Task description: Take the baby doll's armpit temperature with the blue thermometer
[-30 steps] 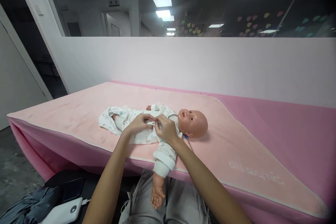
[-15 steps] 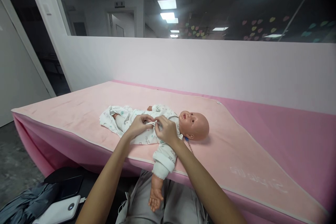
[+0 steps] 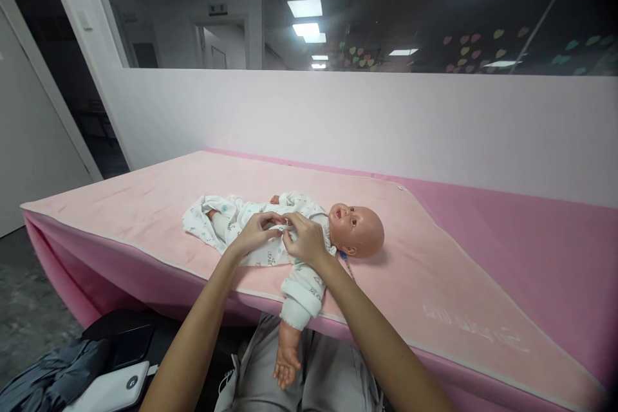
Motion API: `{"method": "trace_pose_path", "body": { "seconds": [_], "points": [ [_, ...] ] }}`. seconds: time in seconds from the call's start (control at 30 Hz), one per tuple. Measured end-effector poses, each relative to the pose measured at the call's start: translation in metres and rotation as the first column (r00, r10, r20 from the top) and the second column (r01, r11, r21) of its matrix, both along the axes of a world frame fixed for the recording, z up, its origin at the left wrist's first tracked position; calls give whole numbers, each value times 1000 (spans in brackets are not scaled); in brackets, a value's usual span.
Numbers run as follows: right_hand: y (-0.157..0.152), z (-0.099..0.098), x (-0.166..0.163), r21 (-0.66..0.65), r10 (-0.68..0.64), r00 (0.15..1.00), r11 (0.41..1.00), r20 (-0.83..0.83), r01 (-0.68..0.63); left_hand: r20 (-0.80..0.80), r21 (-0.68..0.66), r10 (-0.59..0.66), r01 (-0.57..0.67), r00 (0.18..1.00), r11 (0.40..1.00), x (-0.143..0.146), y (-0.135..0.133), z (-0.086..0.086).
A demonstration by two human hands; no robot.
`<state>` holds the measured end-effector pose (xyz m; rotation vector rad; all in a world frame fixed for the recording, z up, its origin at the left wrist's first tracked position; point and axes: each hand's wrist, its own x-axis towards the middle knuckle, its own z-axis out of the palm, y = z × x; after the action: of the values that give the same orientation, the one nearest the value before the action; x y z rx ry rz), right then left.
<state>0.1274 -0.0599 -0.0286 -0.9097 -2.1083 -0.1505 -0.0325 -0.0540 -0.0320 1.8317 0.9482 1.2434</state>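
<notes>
A baby doll lies on its back on a pale pink blanket, head to the right. It wears a white printed sleepsuit. One sleeved arm hangs over the near edge of the bed, bare hand down. My left hand and my right hand meet over the doll's chest. Both pinch the front edges of the sleepsuit, fingertips almost touching. What lies between the fingertips is too small to make out.
The blanket covers a darker pink mattress against a white wall with a dark window above. Below left, a white power bank, a dark phone and grey cloth lie low down. My grey-trousered lap is under the bed edge.
Both hands have stayed on the doll's chest with only small finger movements. The view has shifted slightly.
</notes>
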Motion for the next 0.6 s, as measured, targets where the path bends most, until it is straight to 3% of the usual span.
{"method": "trace_pose_path", "body": {
  "seconds": [0.27,0.6],
  "points": [
    [-1,2,0,-23,44,999,999,-30,-45,27,58,-108,106,994,993,1,0,0],
    [-1,1,1,-28,33,999,999,8,-33,-4,91,61,-60,998,994,4,-1,-4]
  ]
}}
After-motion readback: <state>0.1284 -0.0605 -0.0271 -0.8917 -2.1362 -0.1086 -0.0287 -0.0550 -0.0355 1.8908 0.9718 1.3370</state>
